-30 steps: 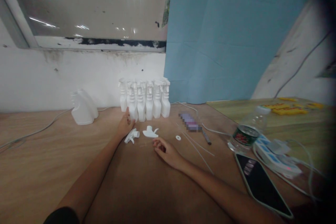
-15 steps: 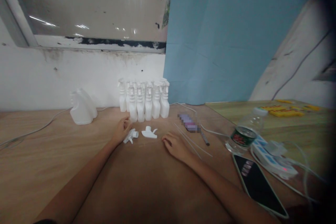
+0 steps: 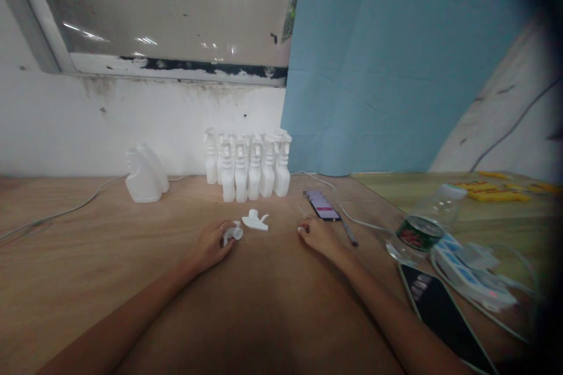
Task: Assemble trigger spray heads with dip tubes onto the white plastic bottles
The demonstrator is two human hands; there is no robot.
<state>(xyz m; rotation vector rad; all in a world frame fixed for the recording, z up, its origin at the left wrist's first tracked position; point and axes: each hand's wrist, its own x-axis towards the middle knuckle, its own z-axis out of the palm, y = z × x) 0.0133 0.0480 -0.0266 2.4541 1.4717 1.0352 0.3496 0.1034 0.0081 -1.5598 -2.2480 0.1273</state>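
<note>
My left hand is closed around a white trigger sprayer head, thumb and fingers gripping its body just above the table. A second trigger sprayer head lies on the wood between my hands. To the right, my right hand rests low on the table, its fingers curled together at the tips. A thin white tube shows just beyond those fingers; the hand covers the rest. Whatever is inside the right fingertips is hidden.
White spray bottles with trigger heads stand grouped at the back. Headless white bottles stand left. At right are a lit phone, a grey pen-like stick, a water bottle, a power strip and a dark phone.
My left hand has taken hold of the left sprayer head and moved it slightly right. My right hand has shifted right and forward onto the thin tubes. The view has turned a little.
</note>
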